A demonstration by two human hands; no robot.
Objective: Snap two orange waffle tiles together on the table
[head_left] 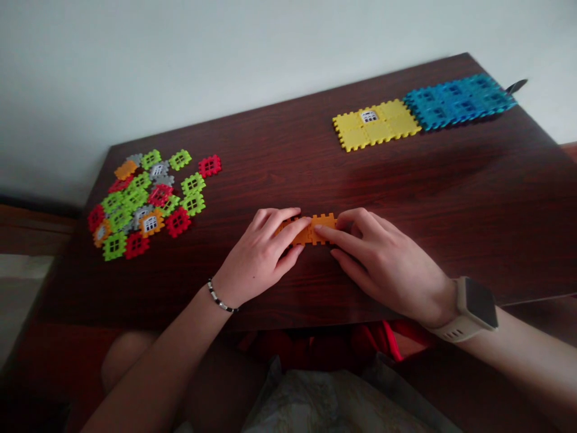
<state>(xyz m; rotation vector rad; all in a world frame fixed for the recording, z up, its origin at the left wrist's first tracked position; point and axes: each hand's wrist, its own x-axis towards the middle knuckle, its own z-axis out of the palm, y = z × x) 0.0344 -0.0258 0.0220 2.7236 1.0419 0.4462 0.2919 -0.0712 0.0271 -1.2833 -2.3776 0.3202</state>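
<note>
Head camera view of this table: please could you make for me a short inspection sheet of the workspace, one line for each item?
Surface: dark reddish-brown wooden table, polished.
Job's things: short strip of orange interlocking plastic tiles, lying between the hands.
Clutter: loose pile of green, red, grey and orange tiles at left; joined yellow tile panel and joined blue tile panel at the far side.
Grippers: left hand, fingers on the strip's left end; right hand, fingers on its right end.
Cables: nothing seen.
Surroundings: plain pale wall behind the table.
</note>
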